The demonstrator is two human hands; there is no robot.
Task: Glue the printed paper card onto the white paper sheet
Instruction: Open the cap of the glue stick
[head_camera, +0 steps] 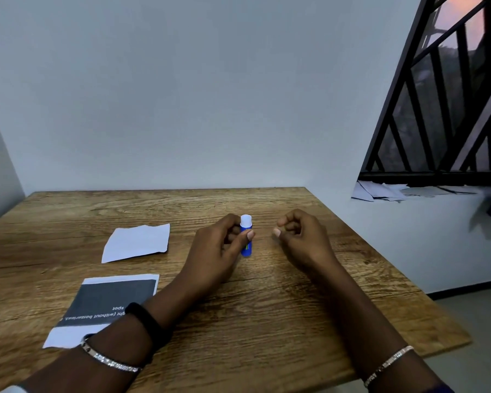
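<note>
A blue glue stick (246,245) with a white cap stands upright near the middle of the wooden table (267,307). My left hand (219,251) grips its blue body between thumb and fingers. My right hand (301,236) hovers just right of the stick, fingers curled with thumb and fingertips close together, holding nothing that I can see. The white paper sheet (136,242) lies flat to the left of my hands. The printed paper card (105,304), dark grey with white text and white margins, lies nearer to me on the left, partly under my left forearm.
A white wall rises right behind the table's far edge. At the right, a window sill (425,194) holds a loose pile of papers under black window bars. The table's right edge drops to the floor.
</note>
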